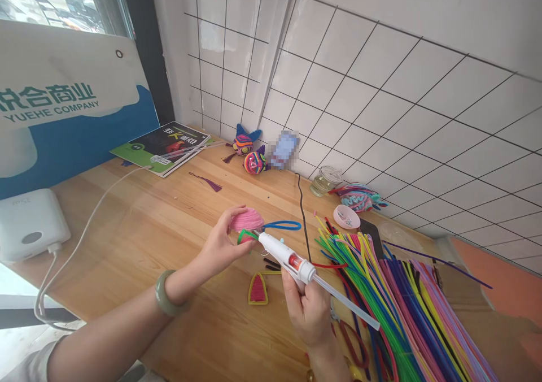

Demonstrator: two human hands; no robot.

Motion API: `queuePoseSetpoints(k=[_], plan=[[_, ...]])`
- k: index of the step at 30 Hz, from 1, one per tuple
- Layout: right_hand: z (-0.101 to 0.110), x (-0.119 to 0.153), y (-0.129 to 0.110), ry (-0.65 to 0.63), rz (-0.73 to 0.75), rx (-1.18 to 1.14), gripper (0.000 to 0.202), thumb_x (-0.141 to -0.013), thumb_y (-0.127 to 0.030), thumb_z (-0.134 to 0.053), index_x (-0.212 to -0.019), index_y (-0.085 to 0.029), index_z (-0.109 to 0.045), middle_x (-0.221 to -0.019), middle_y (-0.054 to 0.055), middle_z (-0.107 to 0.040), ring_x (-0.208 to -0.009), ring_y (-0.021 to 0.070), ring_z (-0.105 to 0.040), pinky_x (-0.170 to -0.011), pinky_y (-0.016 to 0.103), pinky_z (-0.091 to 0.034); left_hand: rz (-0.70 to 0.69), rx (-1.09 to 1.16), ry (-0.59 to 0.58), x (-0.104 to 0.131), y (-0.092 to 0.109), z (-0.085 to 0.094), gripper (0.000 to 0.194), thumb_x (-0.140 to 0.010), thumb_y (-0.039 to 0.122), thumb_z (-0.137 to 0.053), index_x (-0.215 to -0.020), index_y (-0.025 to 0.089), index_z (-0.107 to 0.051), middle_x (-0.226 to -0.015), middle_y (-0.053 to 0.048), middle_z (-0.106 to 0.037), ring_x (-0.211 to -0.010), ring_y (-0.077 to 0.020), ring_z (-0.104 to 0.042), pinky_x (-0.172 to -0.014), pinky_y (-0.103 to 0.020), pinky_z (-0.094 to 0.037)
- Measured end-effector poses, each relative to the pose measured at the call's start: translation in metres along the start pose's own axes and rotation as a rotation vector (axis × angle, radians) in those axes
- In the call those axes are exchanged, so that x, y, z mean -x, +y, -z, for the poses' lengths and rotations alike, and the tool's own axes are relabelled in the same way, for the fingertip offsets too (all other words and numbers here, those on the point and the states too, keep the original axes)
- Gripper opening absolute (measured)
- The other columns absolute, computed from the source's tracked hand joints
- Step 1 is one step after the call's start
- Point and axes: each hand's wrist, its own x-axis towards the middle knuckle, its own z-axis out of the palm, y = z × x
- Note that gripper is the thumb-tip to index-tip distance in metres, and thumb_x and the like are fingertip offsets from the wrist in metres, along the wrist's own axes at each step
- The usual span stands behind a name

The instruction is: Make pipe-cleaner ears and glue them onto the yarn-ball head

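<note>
My left hand (226,238) is closed around a pink rounded craft piece (247,219) with green pipe cleaner (245,235) along its near side. A blue pipe cleaner loop (283,224) sticks out to the right of it. In my right hand (308,308) is a white hot glue gun (285,256), with a long clear glue stick (347,301) out of its back end. The nozzle meets the green edge of the piece; whether glue is coming out I cannot tell. Below, on the table, lies a yellow-edged red arch shape (258,289).
Bundles of coloured pipe cleaners (406,297) cover the right side, beside scissors (353,342). Behind them stand a pink dish (346,217) and a glass jar (325,181). Two colourful ornaments (254,161) sit by the wall. A purple tassel (207,182), booklet (163,147) and white power bank (31,226) are leftward.
</note>
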Motion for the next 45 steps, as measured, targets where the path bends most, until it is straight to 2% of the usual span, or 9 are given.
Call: queuePoseSetpoints(k=[5, 11, 17, 22, 33, 40, 45], plan=[[0.0001, -0.0015, -0.0022, -0.021, -0.003, -0.021, 0.022, -0.084, -0.017, -0.050, -0.104, -0.012, -0.054, -0.086, 0.013, -0.066, -0.077, 0.0222, -0.063, -0.064, 0.031, -0.050, 0.001, 0.000, 0.001, -0.0002, 0.0006, -0.0002, 0.060, -0.059, 0.018, -0.070, -0.115, 0.020, -0.048, -0.125, -0.010, -0.048, -0.114, -0.0273, -0.046, -0.097, -0.040, -0.036], [-0.0005, 0.0000, -0.0014, 0.017, -0.001, 0.004, 0.021, -0.084, -0.020, -0.050, -0.103, -0.012, -0.055, -0.083, 0.013, -0.067, -0.076, 0.0217, -0.063, -0.064, 0.031, -0.050, -0.012, -0.020, -0.007, 0.0000, -0.0004, 0.0001, 0.061, -0.061, 0.018, -0.069, -0.117, 0.020, -0.047, -0.124, -0.011, -0.049, -0.112, -0.0269, -0.048, -0.097, -0.040, -0.036], [-0.0004, 0.0003, -0.0012, -0.017, -0.013, -0.021, 0.026, -0.083, -0.019, -0.050, -0.108, -0.012, -0.053, -0.087, 0.013, -0.067, -0.075, 0.0215, -0.064, -0.062, 0.029, -0.051, -0.017, -0.030, -0.011, 0.0002, -0.0003, 0.0002, 0.062, -0.060, 0.017, -0.069, -0.117, 0.020, -0.047, -0.125, -0.011, -0.048, -0.113, -0.0271, -0.047, -0.097, -0.040, -0.035], [-0.0006, 0.0008, 0.0011, 0.036, 0.003, 0.032, 0.023, -0.084, -0.022, -0.050, -0.104, -0.012, -0.055, -0.084, 0.013, -0.067, -0.074, 0.0224, -0.064, -0.064, 0.032, -0.051, -0.003, -0.004, -0.011, -0.0001, -0.0003, 0.0007, 0.061, -0.060, 0.018, -0.070, -0.117, 0.020, -0.047, -0.124, -0.011, -0.049, -0.112, -0.0269, -0.048, -0.097, -0.040, -0.035], [-0.0004, 0.0013, 0.0041, 0.073, -0.044, 0.087, 0.021, -0.084, -0.027, -0.050, -0.096, -0.011, -0.058, -0.068, 0.009, -0.064, -0.061, 0.0203, -0.061, -0.055, 0.030, -0.049, 0.024, 0.081, -0.069, -0.0009, -0.0018, 0.0024, 0.061, -0.064, 0.020, -0.069, -0.119, 0.018, -0.042, -0.120, -0.011, -0.050, -0.109, -0.0248, -0.050, -0.096, -0.039, -0.037], [-0.0009, -0.0011, -0.0010, 0.044, 0.025, 0.033, 0.022, -0.084, -0.021, -0.049, -0.103, -0.012, -0.056, -0.083, 0.013, -0.068, -0.073, 0.0217, -0.064, -0.061, 0.030, -0.051, 0.032, 0.067, -0.074, -0.0020, -0.0030, 0.0023, 0.061, -0.065, 0.020, -0.069, -0.119, 0.018, -0.042, -0.125, -0.012, -0.046, -0.112, -0.0253, -0.048, -0.097, -0.040, -0.036], [-0.0001, -0.0009, 0.0013, 0.083, -0.026, 0.081, 0.019, -0.084, -0.026, -0.050, -0.096, -0.013, -0.058, -0.070, 0.009, -0.066, -0.060, 0.0198, -0.062, -0.054, 0.029, -0.049, 0.016, 0.083, -0.069, -0.0018, -0.0037, 0.0027, 0.061, -0.064, 0.019, -0.069, -0.119, 0.018, -0.042, -0.127, -0.012, -0.045, -0.112, -0.0252, -0.048, -0.096, -0.040, -0.036]])
